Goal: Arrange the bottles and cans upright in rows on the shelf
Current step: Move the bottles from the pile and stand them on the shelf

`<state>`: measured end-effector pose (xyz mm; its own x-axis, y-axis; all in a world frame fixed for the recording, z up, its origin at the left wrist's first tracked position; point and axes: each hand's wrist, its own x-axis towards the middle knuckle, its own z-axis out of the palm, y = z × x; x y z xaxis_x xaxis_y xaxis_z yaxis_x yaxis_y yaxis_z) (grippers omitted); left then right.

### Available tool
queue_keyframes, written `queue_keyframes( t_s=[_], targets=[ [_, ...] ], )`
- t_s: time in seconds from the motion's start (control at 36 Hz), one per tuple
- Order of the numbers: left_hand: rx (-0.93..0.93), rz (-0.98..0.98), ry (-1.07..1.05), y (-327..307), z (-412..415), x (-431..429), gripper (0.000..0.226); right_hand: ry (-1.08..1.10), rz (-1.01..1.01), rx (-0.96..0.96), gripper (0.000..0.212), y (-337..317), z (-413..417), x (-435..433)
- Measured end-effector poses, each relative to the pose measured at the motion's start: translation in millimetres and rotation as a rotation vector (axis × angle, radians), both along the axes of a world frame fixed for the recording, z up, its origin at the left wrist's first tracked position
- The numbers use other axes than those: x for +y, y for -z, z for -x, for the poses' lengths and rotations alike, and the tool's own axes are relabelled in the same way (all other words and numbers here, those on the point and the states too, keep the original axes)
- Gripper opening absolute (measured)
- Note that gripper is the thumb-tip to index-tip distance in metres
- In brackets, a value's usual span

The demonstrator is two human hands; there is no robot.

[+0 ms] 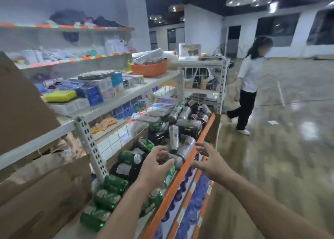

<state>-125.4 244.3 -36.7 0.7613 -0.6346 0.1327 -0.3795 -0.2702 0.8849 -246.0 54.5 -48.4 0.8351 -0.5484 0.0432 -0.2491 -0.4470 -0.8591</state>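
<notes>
Held left grip over the shelf at lower centre of frame, fingers loosely bent and apart, clasping nothing. Hovered right grip just beside it, above the orange shelf edge, fingers spread, empty. Found green cans heaped on their sides below the left forearm, grey cans tumbled just ahead of both grips, dark bottles toppled farther up the frame. Noted cardboard box at lower left.
</notes>
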Motion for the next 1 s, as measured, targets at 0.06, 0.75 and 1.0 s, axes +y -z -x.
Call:
queue_keyframes(
  t_s=[0.06,0.75,1.0],
  targets=[
    [-0.002,-0.005,0.035,-2.6,-18.6,-24.4,0.038,0.027,0.005,0.001,0.072,-6.3,-14.0,-17.9],
    [-0.002,-0.038,-0.024,-14.5,-126.1,-361.3,0.040,0.032,-0.036,0.013,0.054,-37.5,-104.8,-353.8],
    [0.005,-0.100,-0.118,-1.5,-166.7,-438.7,0.040,-0.084,0.000,0.103,0.058,-23.5,-167.1,-442.1]
  ],
)
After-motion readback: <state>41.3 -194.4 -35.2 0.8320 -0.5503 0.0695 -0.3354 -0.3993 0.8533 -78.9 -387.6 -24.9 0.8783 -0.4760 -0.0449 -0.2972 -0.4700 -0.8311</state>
